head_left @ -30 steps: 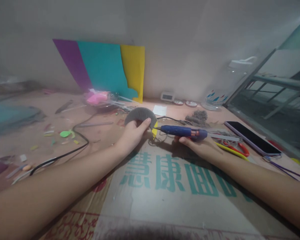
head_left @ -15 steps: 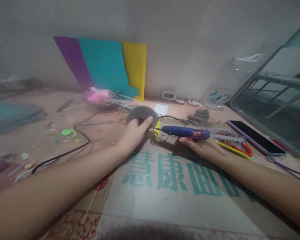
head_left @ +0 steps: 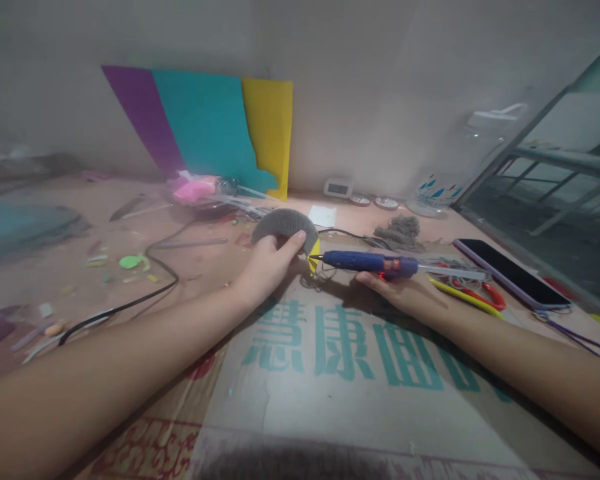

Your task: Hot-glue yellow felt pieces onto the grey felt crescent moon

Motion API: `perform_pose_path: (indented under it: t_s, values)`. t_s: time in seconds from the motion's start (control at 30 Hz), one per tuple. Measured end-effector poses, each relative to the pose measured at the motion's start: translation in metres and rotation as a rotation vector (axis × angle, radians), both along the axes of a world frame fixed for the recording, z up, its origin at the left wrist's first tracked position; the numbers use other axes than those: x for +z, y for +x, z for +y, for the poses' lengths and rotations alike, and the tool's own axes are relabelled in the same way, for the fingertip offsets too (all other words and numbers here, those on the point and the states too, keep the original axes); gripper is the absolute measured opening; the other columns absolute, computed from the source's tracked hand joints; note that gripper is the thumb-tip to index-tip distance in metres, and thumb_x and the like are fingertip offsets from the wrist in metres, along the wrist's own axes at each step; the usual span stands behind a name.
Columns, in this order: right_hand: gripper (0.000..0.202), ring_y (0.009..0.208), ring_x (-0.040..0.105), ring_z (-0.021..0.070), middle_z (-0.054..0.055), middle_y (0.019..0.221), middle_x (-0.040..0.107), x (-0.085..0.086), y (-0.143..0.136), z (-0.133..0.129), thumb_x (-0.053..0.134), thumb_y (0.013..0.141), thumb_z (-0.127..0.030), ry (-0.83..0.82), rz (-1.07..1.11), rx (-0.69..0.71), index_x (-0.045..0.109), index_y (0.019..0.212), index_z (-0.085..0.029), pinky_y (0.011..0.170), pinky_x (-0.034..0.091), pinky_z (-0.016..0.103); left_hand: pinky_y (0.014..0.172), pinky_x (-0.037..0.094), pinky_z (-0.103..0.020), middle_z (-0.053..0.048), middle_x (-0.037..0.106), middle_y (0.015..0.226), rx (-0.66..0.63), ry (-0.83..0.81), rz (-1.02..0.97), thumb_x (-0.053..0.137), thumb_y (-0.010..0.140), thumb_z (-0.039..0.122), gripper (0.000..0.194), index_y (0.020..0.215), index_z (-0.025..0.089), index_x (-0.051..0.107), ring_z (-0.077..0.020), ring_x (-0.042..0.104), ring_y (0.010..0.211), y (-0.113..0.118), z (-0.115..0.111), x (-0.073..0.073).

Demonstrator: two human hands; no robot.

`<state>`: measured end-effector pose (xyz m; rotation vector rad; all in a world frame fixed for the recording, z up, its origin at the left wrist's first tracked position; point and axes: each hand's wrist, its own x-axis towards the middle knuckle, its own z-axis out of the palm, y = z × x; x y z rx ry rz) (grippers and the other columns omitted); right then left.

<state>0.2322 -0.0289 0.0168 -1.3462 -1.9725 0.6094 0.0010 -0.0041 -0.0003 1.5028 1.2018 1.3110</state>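
My left hand (head_left: 275,263) pinches a curved piece wrapped in grey yarn (head_left: 285,223), thumb on its face. A bit of bare yellow (head_left: 315,255) shows at the piece's right end. My right hand (head_left: 393,287) is closed around a blue hot glue gun (head_left: 360,262), with a clear glue stick (head_left: 455,271) out of its back and a small red light lit. The nozzle points left and meets or nearly touches the yellow end; which of the two I cannot tell. A loose strand of grey yarn (head_left: 313,283) hangs below that end.
Ahead are a bundle of grey yarn (head_left: 399,231), a small digital clock (head_left: 338,187) and a clear bottle (head_left: 437,180). Red-and-yellow-handled tools (head_left: 475,298) and a phone (head_left: 510,272) lie right. Coloured sheets (head_left: 205,127) lean on the wall; a black cord (head_left: 130,307) crosses the left.
The glue gun has shifted slightly left, its nozzle now closer to the yellow end. My left hand and the yarn-wrapped piece stay nearly in place.
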Motion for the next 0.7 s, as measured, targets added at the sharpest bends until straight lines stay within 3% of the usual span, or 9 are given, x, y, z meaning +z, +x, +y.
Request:
perform_pose_path:
  t_s: [0.37, 0.7]
  values:
    - [0.031, 0.066, 0.065, 0.0264, 0.003, 0.067, 0.067, -0.0038, 0.0014, 0.0021, 0.067, 0.073, -0.057, 0.031, -0.076, -0.041, 0.063, 0.070, -0.026, 0.063, 0.056, 0.040, 0.062, 0.039, -0.025, -0.001, 0.062, 0.064, -0.008, 0.005, 0.024, 0.058, 0.083, 0.050, 0.038, 0.066, 0.017, 0.062, -0.0149, 0.052, 0.062, 0.0004, -0.0003, 0.0002]
    - [0.027, 0.067, 0.065, 0.0254, 0.002, 0.066, 0.066, -0.0035, -0.0010, 0.0026, 0.065, 0.076, -0.052, 0.036, -0.070, -0.008, 0.064, 0.072, -0.025, 0.062, 0.056, 0.038, 0.063, 0.039, -0.025, -0.002, 0.061, 0.063, 0.003, -0.011, 0.026, 0.060, 0.082, 0.050, 0.037, 0.064, 0.017, 0.062, -0.0154, 0.052, 0.063, 0.0006, -0.0012, 0.0017]
